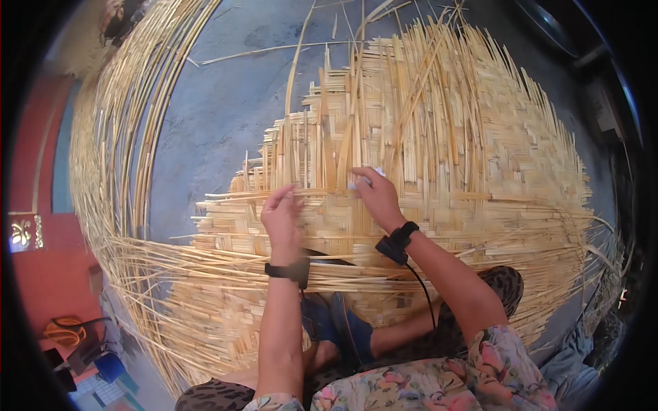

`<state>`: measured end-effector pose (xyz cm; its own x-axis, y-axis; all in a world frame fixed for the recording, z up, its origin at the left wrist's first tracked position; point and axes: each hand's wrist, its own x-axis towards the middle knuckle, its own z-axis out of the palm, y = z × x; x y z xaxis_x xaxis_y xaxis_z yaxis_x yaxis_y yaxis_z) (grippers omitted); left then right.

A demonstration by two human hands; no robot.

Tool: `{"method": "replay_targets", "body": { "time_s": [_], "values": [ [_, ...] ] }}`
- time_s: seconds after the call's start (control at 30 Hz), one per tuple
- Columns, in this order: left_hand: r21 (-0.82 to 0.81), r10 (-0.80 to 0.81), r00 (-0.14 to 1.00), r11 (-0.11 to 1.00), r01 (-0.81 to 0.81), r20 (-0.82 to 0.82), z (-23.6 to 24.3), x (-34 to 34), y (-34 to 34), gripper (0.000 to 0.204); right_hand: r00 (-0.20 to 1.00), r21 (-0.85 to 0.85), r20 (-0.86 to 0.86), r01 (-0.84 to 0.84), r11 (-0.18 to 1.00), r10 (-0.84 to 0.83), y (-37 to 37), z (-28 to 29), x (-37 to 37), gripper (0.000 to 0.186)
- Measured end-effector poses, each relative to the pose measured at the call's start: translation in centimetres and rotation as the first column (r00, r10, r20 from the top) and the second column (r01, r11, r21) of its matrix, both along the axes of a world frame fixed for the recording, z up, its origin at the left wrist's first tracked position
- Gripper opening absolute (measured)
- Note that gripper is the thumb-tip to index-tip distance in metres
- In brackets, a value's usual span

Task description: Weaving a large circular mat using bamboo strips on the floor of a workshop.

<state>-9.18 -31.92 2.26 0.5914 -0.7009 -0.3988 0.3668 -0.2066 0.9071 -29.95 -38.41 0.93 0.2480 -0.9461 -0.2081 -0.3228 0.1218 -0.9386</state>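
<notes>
A large woven reed mat spreads over the floor in front of me and under my crossed legs. My left hand is just above it, fingers curled beside a crosswise reed strip; what they hold, if anything, is blurred. To its right, my right hand is closed, index finger bent over the upright strips. A small whitish thing shows at its fingers, too small to name. Upright loose strips run through the weave between and beyond both hands. Each wrist wears a black band.
Long loose reeds lie in a curved bundle at the left. More loose strips cross the mat before my knees. Grey floor shows at the far left. An orange coiled cord and a blue container are at lower left.
</notes>
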Motion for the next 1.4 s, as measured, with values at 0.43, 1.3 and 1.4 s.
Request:
{"method": "replay_targets", "body": {
  "time_s": [0.43,1.3,1.4],
  "values": [
    [-0.133,-0.307,0.929,0.95,0.284,-0.207,3.1,5.7,-2.4,0.026,0.856,-0.165,-0.258,-0.495,0.853,0.447,-1.4,3.2,4.6,0.035],
    [0.427,-0.806,0.506,0.591,0.684,0.306,3.5,4.1,-8.1,0.027,0.996,-0.151,0.016,-0.089,0.984,0.092,0.5,2.1,4.7,0.018],
    [0.483,-0.808,0.415,0.585,0.652,0.418,3.9,3.8,-8.1,0.026,0.992,-0.163,-0.05,-0.119,0.979,0.113,0.6,1.9,4.2,0.017]
  ]
}}
